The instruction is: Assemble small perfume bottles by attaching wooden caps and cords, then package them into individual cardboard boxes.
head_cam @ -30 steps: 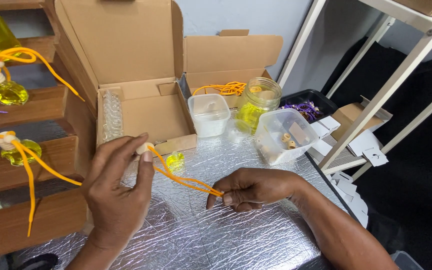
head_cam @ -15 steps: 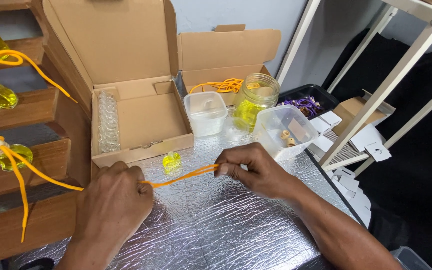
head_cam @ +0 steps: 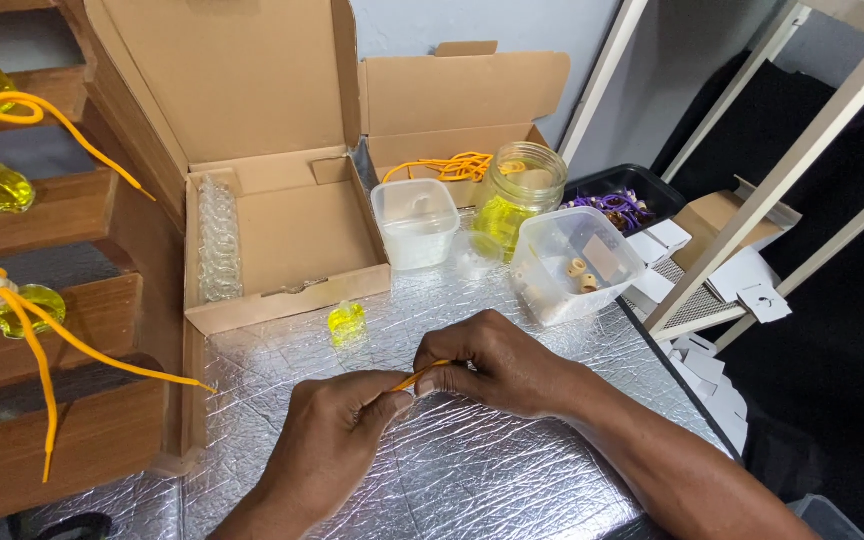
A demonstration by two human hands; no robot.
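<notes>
Both hands meet over the silver foil table top (head_cam: 512, 480). My left hand (head_cam: 337, 440) and my right hand (head_cam: 497, 362) pinch the same orange cord (head_cam: 420, 375), only a short bit of which shows between the fingertips. A small yellow glass bottle (head_cam: 347, 323) stands on the foil just beyond the hands, in front of the open cardboard box (head_cam: 282, 225). A row of clear empty bottles (head_cam: 217, 240) lies along that box's left side.
A white lidded tub (head_cam: 414, 222), a glass jar of yellow liquid (head_cam: 519, 195) and a clear tub with wooden caps (head_cam: 572, 265) stand behind. A second open box holds orange cords (head_cam: 447, 165). Wooden shelves (head_cam: 62, 210) at left carry filled bottles with orange cords. A white rack (head_cam: 752, 200) rises at right.
My hands have come together at the table's middle, and the long stretch of orange cord between them has shrunk to a short bit. The head view has tilted down slightly.
</notes>
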